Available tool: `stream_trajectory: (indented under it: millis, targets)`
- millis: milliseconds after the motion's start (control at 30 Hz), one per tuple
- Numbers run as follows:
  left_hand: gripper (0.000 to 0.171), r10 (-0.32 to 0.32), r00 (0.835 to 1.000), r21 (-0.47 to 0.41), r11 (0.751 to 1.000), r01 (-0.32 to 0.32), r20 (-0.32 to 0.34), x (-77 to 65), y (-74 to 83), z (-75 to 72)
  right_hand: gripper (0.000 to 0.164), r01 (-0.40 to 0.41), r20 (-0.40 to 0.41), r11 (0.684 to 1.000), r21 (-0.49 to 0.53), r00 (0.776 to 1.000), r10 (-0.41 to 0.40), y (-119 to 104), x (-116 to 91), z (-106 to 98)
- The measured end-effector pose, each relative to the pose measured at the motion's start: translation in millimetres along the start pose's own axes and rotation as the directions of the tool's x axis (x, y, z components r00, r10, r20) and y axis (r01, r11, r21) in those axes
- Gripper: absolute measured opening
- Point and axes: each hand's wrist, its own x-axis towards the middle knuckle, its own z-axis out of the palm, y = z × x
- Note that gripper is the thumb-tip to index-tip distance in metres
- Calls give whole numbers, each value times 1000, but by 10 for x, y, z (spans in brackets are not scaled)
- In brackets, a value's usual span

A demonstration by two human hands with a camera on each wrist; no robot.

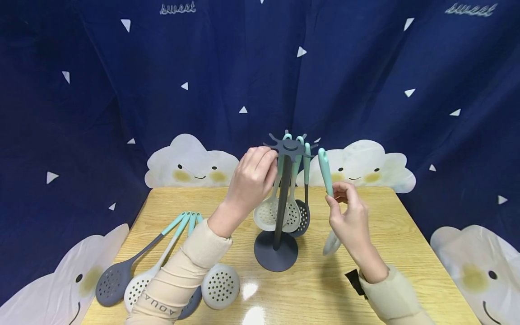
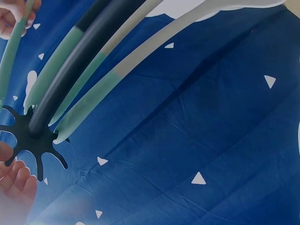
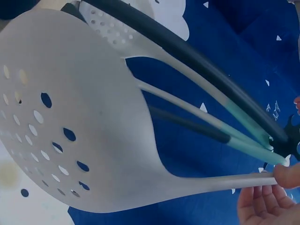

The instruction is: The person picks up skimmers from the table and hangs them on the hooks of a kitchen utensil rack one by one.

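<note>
My right hand (image 1: 351, 216) pinches a white skimmer (image 1: 325, 168) with a mint handle, upright, just right of the dark utensil rack (image 1: 280, 203). In the right wrist view its broad perforated head (image 3: 93, 117) fills the left side, and thumb and fingers hold its white shaft. My left hand (image 1: 252, 174) is at the rack's top left; the left wrist view shows its thumb and fingers around the tip of one hook (image 2: 10, 159). From other hooks hang two white skimmers (image 1: 266, 214) and a dark one (image 1: 302, 219), their mint handles up.
On the table (image 1: 325, 293) at left lie more perforated utensils, including a dark skimmer (image 1: 113, 282), a white skimmer (image 1: 138, 286) and a round white skimmer (image 1: 220, 286). My left sleeve covers some of them. A blue curtain (image 1: 243, 67) with clouds hangs behind the table.
</note>
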Motion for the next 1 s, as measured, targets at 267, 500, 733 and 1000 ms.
stream_trajectory:
  millis: [267,500,733,1000]
  targets:
    - [11,2,1000,1,1000,-2,5,1,-3,7,30,25,6,1000,4,1000,-25,-15,-18,61]
    - [11,-7,1000,8,1000,6,7,-8,-1,10,30,28,14,1000,13,1000,-28,-22,-35,111]
    - [10,-4,1000,6,1000,4,-1,-5,2,12,31,16,14,1000,20,1000,-16,-24,-40,162]
    - [10,-9,1000,5,1000,9,0,-3,4,9,30,7,26,999,37,1000,-7,-29,-59,229]
